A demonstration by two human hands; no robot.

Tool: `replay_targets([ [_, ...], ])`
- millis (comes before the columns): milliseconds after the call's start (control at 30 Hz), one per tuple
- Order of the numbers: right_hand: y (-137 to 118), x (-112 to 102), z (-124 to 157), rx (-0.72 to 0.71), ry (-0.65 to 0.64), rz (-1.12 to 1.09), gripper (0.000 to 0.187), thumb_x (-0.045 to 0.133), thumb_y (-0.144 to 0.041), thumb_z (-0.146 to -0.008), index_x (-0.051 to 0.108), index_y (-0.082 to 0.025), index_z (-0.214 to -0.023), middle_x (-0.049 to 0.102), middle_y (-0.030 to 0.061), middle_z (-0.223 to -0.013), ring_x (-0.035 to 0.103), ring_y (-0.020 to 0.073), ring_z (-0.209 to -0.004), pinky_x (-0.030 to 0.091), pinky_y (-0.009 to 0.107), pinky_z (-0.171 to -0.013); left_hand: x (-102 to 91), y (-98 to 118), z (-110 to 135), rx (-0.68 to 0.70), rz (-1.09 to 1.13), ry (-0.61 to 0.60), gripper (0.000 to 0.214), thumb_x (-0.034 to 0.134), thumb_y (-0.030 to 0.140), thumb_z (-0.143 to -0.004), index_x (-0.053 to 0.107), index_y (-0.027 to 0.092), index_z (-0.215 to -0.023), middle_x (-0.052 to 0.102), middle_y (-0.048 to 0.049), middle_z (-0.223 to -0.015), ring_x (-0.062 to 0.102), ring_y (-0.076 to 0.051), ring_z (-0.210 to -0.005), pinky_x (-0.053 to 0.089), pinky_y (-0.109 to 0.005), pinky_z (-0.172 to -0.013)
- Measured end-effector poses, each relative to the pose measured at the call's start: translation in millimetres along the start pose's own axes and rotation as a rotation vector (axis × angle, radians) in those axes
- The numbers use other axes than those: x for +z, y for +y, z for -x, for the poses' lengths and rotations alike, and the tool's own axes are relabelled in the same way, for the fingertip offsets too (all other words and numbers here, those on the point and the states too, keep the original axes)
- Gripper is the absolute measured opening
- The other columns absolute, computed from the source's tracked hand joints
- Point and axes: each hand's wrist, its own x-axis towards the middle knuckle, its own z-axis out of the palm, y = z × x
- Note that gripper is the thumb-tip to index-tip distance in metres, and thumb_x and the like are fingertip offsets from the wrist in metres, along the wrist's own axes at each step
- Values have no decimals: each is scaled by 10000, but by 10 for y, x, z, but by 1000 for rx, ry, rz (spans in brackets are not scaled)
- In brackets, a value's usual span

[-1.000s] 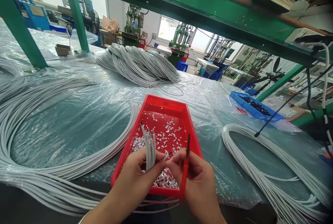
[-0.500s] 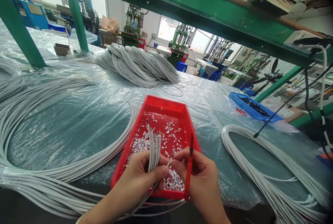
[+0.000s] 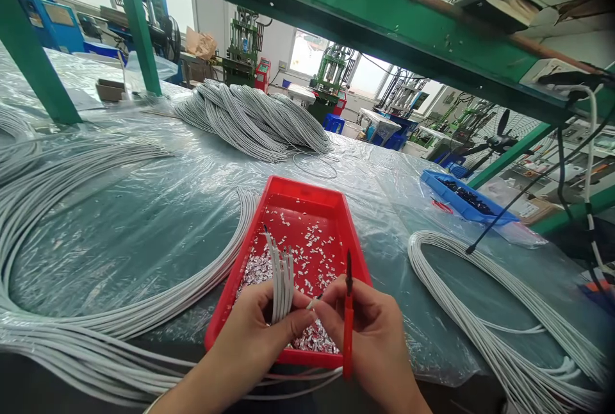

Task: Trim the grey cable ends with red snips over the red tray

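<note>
My left hand (image 3: 269,331) is closed around a bunch of grey-white cables (image 3: 282,279), whose trimmed ends point up with dark tips. Between its thumb and forefinger, one cable end is held out towards my right hand (image 3: 368,331). The right thumb and forefinger pinch at that end, which they mostly hide. Tucked in the same hand, upright, is a red-handled tool (image 3: 348,331) with a dark pointed tip. Both hands are over the near part of a red tray (image 3: 307,190), where many silvery foil scraps (image 3: 314,337) lie scattered.
Long cable bundles curve over the plastic-covered table at left (image 3: 192,292) and right (image 3: 432,286). A large cable heap (image 3: 254,119) lies behind the tray. A blue tray (image 3: 461,199) of black parts stands at right. A green frame beam (image 3: 336,10) crosses overhead.
The bunch of cables in my left hand has dipped slightly and shifted a little left. Both hands keep their grip, fingertips still meeting at the single cable end.
</note>
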Motion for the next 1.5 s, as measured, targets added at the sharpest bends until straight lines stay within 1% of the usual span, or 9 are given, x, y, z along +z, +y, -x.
replay_targets([
  [200, 42, 90, 27, -7, 26, 44, 93, 648, -228, -718, 597, -180, -658, 568, -10, -610, 496, 154, -548, 388, 254, -519, 100, 29, 28, 81, -49, 271, 106, 747, 190, -610, 647, 157, -615, 580, 32, -551, 508, -114, -531, 395, -214, -513],
  [333, 101, -65, -100, 9, -15, 49, 64, 561, -254, -806, 562, -200, -770, 605, 6, -701, 566, 172, -624, 456, 254, -565, 38, 4, -3, -52, 93, 143, 173, 743, 251, -654, 617, 141, -697, 529, 54, -493, 463, -82, -445, 365, -193, -453],
  [433, 149, -262, -165, 8, -155, 92, 83, 583, -206, -765, 546, -214, -839, 602, -4, -718, 562, 171, -621, 478, 264, -591, -25, -12, -19, -122, 193, 17, 259, 698, 289, -724, 583, 138, -900, 525, 68, -460, 473, -76, -391, 357, -177, -415],
  [600, 69, -518, -47, 35, -444, 327, 237, 584, -205, -701, 563, -198, -936, 606, 22, -748, 554, 206, -673, 465, 301, -623, -43, -49, -10, -123, 209, 9, 282, 680, 304, -751, 570, 139, -952, 478, 89, -446, 426, -47, -354, 297, -149, -379],
  [767, -146, -563, 29, 178, -667, 605, 254, 557, -238, -708, 515, -185, -953, 581, 60, -832, 540, 264, -809, 441, 382, -714, -38, -72, -3, -117, 165, -29, 238, 665, 315, -765, 566, 146, -900, 443, 97, -440, 383, -36, -360, 253, -144, -373],
  [1000, -196, -567, 7, 202, -707, 638, 198, 443, -336, -837, 507, -192, -957, 591, 84, -865, 543, 285, -843, 436, 428, -729, -56, -73, 4, -95, 101, -74, 241, 645, 328, -775, 553, 148, -905, 448, 96, -446, 381, -43, -361, 264, -153, -373],
  [1167, -175, -602, 0, 157, -744, 638, 306, 405, -350, -880, 482, -194, -1132, 605, 117, -1012, 547, 296, -934, 436, 450, -791, -66, -74, -12, -96, 81, -86, 235, 638, 335, -779, 549, 155, -900, 452, 96, -458, 383, -40, -363, 269, -147, -369],
  [1300, -150, -632, -13, 147, -760, 690, 278, 379, -316, -900, 493, -186, -1118, 616, 118, -951, 572, 279, -858, 462, 434, -744, -65, -48, -8, -114, 79, -89, 247, 642, 344, -775, 554, 149, -901, 453, 95, -446, 383, -34, -352, 271, -138, -365],
  [1500, -23, -671, -25, 122, -581, 530, 341, 521, -287, -787, 506, -220, -1121, 627, 76, -948, 576, 269, -877, 473, 379, -734, -88, -35, -20, -187, 215, -109, 239, 674, 317, -758, 573, 160, -908, 516, 76, -481, 455, -38, -315, 284, -120, -324],
])
